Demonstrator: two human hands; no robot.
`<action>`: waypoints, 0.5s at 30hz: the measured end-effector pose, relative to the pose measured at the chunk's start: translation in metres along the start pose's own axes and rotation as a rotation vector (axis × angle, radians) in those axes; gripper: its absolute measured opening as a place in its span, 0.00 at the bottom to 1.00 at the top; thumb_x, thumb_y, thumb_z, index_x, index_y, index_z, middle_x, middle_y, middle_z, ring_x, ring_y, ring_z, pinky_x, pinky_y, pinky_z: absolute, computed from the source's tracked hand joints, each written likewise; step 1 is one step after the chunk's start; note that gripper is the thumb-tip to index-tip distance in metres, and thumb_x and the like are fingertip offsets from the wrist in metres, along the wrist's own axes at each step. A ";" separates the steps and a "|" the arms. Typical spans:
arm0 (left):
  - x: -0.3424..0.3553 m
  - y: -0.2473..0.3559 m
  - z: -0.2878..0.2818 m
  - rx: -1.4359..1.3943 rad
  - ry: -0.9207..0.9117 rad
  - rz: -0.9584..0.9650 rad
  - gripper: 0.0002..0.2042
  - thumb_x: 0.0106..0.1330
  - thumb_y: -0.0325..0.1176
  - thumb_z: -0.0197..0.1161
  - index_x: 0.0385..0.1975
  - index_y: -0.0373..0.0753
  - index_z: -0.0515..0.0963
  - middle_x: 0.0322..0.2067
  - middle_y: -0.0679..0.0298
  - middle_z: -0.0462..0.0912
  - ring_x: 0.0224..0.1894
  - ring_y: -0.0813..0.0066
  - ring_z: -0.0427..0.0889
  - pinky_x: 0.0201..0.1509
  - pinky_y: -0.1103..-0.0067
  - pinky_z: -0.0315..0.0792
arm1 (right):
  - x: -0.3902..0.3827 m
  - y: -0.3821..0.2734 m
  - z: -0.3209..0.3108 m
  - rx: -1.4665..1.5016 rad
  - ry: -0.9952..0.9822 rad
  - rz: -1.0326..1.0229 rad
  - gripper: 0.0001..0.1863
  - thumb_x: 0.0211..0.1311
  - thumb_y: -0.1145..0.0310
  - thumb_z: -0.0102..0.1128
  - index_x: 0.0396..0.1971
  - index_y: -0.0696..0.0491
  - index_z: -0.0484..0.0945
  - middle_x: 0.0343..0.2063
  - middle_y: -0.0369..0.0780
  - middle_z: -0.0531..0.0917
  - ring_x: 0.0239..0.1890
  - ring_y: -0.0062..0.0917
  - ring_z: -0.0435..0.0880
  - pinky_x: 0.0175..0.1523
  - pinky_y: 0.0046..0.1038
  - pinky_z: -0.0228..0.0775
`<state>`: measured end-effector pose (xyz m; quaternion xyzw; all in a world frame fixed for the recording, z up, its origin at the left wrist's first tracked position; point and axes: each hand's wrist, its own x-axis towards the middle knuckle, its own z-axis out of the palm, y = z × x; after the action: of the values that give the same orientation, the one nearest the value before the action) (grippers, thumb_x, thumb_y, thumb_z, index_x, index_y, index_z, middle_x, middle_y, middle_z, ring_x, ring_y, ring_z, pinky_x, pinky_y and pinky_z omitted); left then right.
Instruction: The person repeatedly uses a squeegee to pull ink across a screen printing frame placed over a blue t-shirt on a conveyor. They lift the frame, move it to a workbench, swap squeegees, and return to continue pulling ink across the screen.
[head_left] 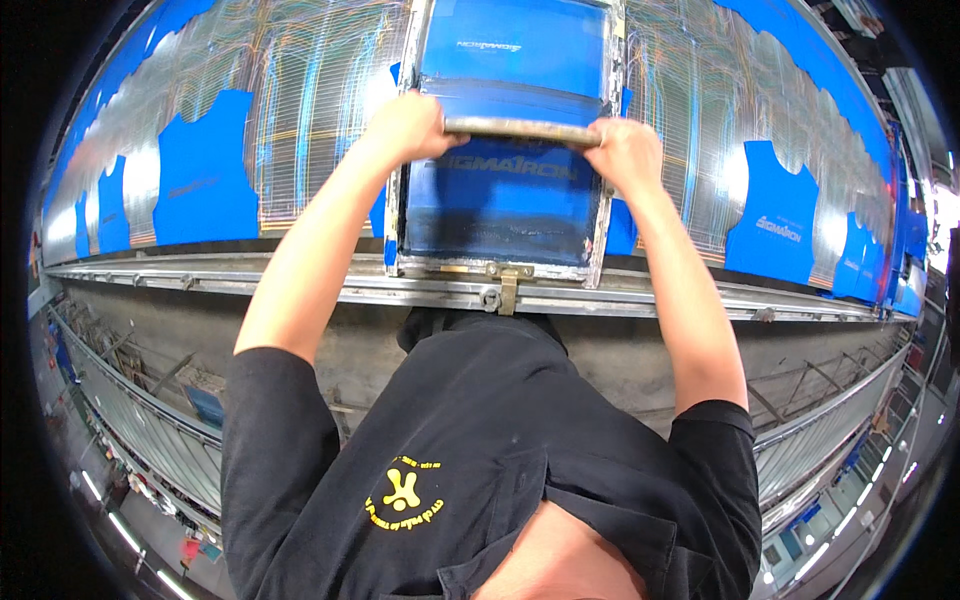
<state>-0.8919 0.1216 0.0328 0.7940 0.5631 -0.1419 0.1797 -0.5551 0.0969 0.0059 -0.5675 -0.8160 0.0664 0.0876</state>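
A squeegee with a long straight bar lies crosswise over a screen-printing frame. My left hand is closed round the bar's left end, and my right hand grips its right end. Through the blue mesh of the screen, dark lettering shows just below the bar. A dark band of ink crosses the mesh above the bar, and another lies along its near end. The frame's near edge meets a metal clamp on the table rail. What lies under the screen is mostly hidden.
Blue cut fabric pieces lie on the long shiny table to the left, with another blue piece at the right. A metal rail runs along the table's near edge. Behind me stands another long table.
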 end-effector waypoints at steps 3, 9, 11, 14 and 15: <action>0.057 -0.018 -0.013 -0.026 0.052 0.024 0.31 0.61 0.66 0.68 0.28 0.37 0.89 0.30 0.47 0.89 0.37 0.45 0.89 0.44 0.57 0.83 | 0.052 0.023 0.011 0.015 -0.061 0.099 0.18 0.54 0.48 0.77 0.29 0.49 0.88 0.25 0.45 0.88 0.35 0.43 0.88 0.43 0.45 0.77; 0.084 -0.025 0.003 0.020 0.105 0.020 0.32 0.55 0.69 0.70 0.29 0.38 0.90 0.31 0.48 0.89 0.39 0.48 0.90 0.46 0.59 0.84 | 0.074 0.030 0.035 -0.127 -0.198 0.053 0.22 0.53 0.43 0.77 0.36 0.47 0.91 0.34 0.40 0.90 0.38 0.39 0.90 0.46 0.42 0.80; 0.084 -0.023 0.004 0.021 0.109 0.013 0.33 0.54 0.69 0.70 0.29 0.37 0.90 0.32 0.49 0.90 0.40 0.49 0.91 0.47 0.59 0.84 | 0.072 0.029 0.036 -0.112 -0.198 0.070 0.23 0.52 0.42 0.77 0.36 0.47 0.91 0.34 0.40 0.90 0.38 0.39 0.90 0.45 0.42 0.81; 0.078 -0.020 0.007 0.003 0.102 0.013 0.32 0.54 0.68 0.70 0.29 0.37 0.90 0.32 0.48 0.90 0.40 0.49 0.91 0.47 0.59 0.84 | 0.063 0.027 0.038 -0.123 -0.189 0.078 0.19 0.54 0.46 0.74 0.35 0.46 0.90 0.33 0.41 0.90 0.39 0.41 0.90 0.46 0.44 0.81; 0.070 -0.017 0.012 0.001 0.099 0.017 0.31 0.55 0.68 0.70 0.29 0.39 0.89 0.31 0.49 0.90 0.39 0.48 0.90 0.46 0.59 0.84 | 0.055 0.025 0.039 -0.130 -0.185 0.089 0.17 0.52 0.50 0.74 0.35 0.47 0.90 0.33 0.41 0.90 0.39 0.40 0.90 0.47 0.44 0.81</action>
<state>-0.8856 0.1806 -0.0102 0.8051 0.5643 -0.1012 0.1522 -0.5597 0.1570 -0.0338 -0.5990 -0.7972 0.0694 -0.0280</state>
